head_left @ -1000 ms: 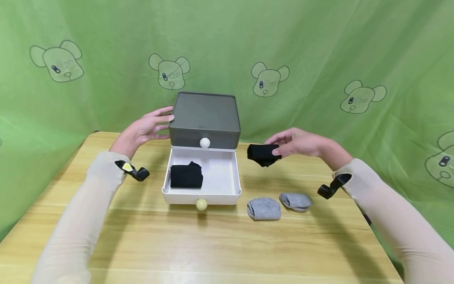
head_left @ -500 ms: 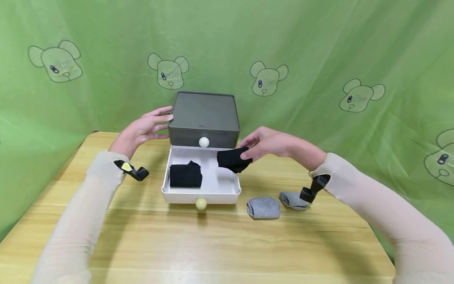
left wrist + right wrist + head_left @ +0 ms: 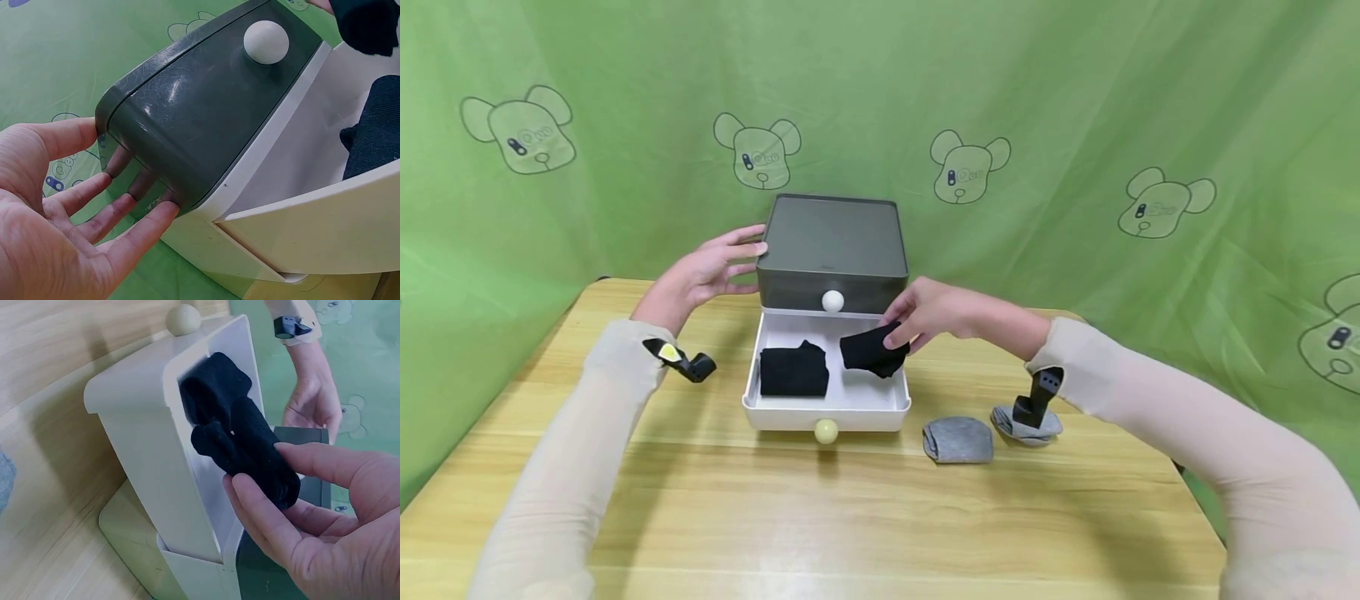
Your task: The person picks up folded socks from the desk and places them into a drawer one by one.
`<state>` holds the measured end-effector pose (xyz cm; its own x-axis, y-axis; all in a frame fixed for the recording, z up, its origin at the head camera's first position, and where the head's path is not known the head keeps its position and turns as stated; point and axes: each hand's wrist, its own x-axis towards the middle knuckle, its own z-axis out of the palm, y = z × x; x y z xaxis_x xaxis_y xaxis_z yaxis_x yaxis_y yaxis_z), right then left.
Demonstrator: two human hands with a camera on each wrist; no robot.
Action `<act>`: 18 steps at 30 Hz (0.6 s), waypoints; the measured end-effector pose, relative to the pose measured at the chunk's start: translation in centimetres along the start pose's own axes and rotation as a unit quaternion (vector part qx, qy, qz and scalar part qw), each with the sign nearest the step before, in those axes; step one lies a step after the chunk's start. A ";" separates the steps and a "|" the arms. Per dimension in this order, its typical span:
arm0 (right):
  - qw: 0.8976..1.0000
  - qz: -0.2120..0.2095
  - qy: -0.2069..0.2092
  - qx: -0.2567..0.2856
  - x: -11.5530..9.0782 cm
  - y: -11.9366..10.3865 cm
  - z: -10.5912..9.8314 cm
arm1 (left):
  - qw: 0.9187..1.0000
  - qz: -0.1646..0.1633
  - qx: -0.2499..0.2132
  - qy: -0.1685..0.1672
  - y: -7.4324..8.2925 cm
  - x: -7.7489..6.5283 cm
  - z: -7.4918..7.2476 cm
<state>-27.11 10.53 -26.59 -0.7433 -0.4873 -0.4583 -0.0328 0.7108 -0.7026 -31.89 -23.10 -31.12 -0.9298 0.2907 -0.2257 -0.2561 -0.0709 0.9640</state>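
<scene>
My right hand [image 3: 936,308] pinches a rolled pair of black socks [image 3: 868,348] between thumb and fingers, over the right part of the white drawer [image 3: 865,421]. A second black sock bundle [image 3: 793,372] lies folded in the drawer's left half. In the right wrist view, the held socks [image 3: 253,447] partly overlap that bundle [image 3: 215,384]. My left hand [image 3: 707,271] touches the left side of the grey-topped drawer cabinet [image 3: 838,237], its fingers spread. The left wrist view has the fingertips of this hand [image 3: 69,212] resting on the dark upper drawer's side.
Two folded grey sock bundles, a near one [image 3: 958,442] and a far one [image 3: 1045,431], lie on the wooden table [image 3: 820,517] right of the drawer. The upper drawer, with a white knob [image 3: 832,302], is closed. A green curtain [image 3: 865,83] hangs behind.
My right hand has carried the black socks leftward from beside the cabinet to above the pulled-out drawer, lowering slightly. The left hand stays at the cabinet's side.
</scene>
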 end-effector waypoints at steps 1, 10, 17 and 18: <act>1.000 0.003 0.002 -0.001 0.1 -0.1 0.1 | 1.000 0.000 0.000 0.000 0.0 0.0 0.0; 0.999 0.015 0.028 -0.029 1.2 -0.5 1.5 | 1.000 -0.001 -0.001 0.003 0.1 -0.1 0.0; 0.998 0.008 0.030 -0.053 2.0 -0.8 2.6 | 1.000 -0.003 0.001 0.004 0.1 -0.2 0.1; 0.998 0.006 0.030 -0.054 2.0 -0.8 2.8 | 1.000 -0.003 0.001 0.004 0.1 -0.1 0.1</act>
<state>-26.77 7.54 -28.44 -0.7831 -0.4493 -0.4300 -0.0932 0.7683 -0.6332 -31.76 -23.05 -30.96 -0.9304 0.2835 -0.2324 -0.2613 -0.0679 0.9629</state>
